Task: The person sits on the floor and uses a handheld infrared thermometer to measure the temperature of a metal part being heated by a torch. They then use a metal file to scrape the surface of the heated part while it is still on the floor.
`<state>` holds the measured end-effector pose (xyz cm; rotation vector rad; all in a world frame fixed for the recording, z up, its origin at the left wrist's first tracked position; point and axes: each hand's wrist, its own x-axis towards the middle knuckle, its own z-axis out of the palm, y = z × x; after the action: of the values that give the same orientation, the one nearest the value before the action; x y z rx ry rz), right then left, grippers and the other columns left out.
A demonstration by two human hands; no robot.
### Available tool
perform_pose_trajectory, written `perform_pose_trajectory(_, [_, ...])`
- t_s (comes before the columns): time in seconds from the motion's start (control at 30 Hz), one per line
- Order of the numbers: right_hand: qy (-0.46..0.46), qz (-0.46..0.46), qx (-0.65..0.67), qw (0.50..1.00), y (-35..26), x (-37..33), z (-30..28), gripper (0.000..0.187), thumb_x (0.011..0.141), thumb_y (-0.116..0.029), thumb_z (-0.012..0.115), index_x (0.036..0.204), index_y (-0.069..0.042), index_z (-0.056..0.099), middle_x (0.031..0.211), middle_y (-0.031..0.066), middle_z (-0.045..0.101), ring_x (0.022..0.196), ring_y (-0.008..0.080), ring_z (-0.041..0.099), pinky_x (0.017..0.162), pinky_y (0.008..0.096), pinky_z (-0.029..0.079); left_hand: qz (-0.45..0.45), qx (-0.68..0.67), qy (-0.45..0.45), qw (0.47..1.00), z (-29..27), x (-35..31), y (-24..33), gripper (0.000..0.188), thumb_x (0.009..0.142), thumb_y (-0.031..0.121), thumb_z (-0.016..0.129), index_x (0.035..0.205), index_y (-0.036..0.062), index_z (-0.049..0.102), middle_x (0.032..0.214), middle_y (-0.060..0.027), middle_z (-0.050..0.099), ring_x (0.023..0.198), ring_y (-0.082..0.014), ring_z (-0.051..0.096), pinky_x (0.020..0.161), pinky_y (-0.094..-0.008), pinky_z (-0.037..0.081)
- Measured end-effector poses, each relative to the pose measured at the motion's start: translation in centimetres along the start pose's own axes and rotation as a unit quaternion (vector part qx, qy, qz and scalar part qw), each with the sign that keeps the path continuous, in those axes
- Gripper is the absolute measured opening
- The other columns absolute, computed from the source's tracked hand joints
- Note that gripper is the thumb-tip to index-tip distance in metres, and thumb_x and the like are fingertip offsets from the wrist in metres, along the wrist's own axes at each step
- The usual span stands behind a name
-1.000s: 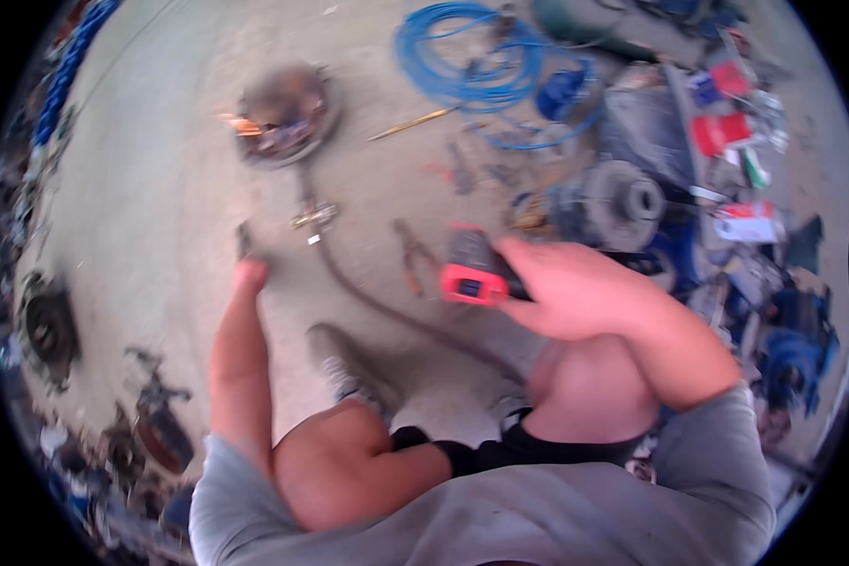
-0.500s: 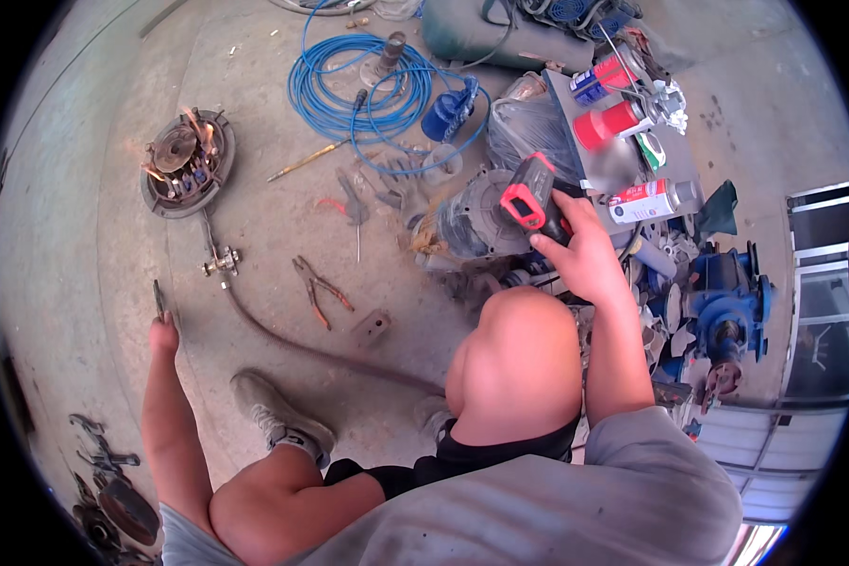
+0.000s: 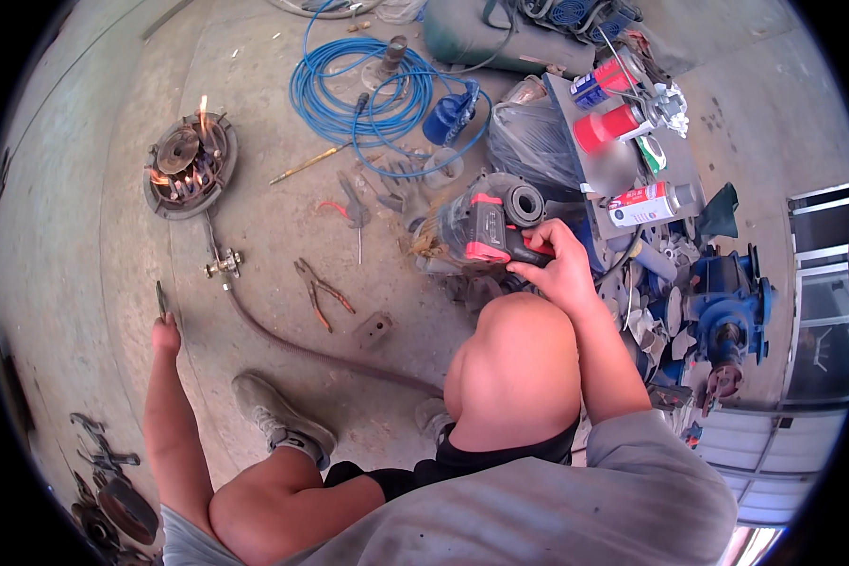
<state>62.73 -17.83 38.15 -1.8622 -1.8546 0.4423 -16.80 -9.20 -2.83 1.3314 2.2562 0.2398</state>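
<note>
On the right, my right hand (image 3: 563, 266) grips the dark handle of a red-and-black pistol-shaped infrared thermometer (image 3: 489, 229). The thermometer is turned on its side, over or against a motor-like metal housing (image 3: 451, 212); whether it rests there I cannot tell. My left hand (image 3: 165, 336) is closed low on the left around a slim dark tool (image 3: 160, 298), its tip pointing away from me. The rest of that tool is hidden in my fingers. Beyond it, a round gas burner (image 3: 219, 182) burns with orange flames on the floor.
A hose (image 3: 292, 346) runs from the burner's valve (image 3: 224, 263) toward my feet. Pliers (image 3: 317, 292) with orange handles lie mid-floor. Coiled blue hose (image 3: 316, 94) lies farther back. Spray cans (image 3: 643, 204) stand or lie at right, near a blue machine (image 3: 724, 292).
My right hand has moved slightly nearer and left, tipping the thermometer from upright onto its side by the metal housing. The left hand has barely moved. Burner flames have shifted.
</note>
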Motion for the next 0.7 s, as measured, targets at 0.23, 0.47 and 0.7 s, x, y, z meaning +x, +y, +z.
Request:
perform_pose_trajectory(0.23, [0.067, -0.025, -0.082, 0.994, 0.8, -0.4, 1.2, 0.066, 0.057, -0.019, 0.103, 0.100, -0.009, 0.054, 0.111, 0.0107, 0.062, 0.108, 0.0369, 0.060, 0.099, 0.0460, 0.046, -0.025, -0.004, -0.011, 1.000, -1.2, -1.3, 2.0, 0.055, 0.109, 0.046, 0.052, 0.111, -0.0061, 0.070, 0.106, -0.0256, 0.076, 0.103, -0.0427, 0.072, 0.089, -0.0508, 0.055])
perform_pose_trajectory(0.47, [0.050, -0.029, -0.109, 0.992, -0.1, -0.2, 0.6, 0.068, 0.057, -0.018, 0.102, 0.103, -0.010, 0.054, 0.113, 0.0106, 0.062, 0.111, 0.0364, 0.060, 0.100, 0.0460, 0.046, -0.021, -0.050, 0.019, 0.998, -2.9, -2.8, 7.0, 0.054, 0.109, 0.046, 0.052, 0.110, -0.0044, 0.070, 0.107, -0.0251, 0.076, 0.105, -0.0430, 0.072, 0.091, -0.0498, 0.054])
perform_pose_trajectory(0.7, [0.038, 0.031, -0.031, 0.998, 0.8, -1.2, 0.8, 0.062, 0.066, -0.015, 0.101, 0.106, -0.008, 0.053, 0.110, 0.0113, 0.066, 0.109, 0.0342, 0.064, 0.097, 0.0431, 0.051, 0.008, -0.052, 0.005, 0.999, -0.9, -2.1, 8.3, 0.053, 0.109, 0.046, 0.053, 0.115, -0.0036, 0.071, 0.109, -0.0254, 0.076, 0.106, -0.0422, 0.072, 0.092, -0.0484, 0.054])
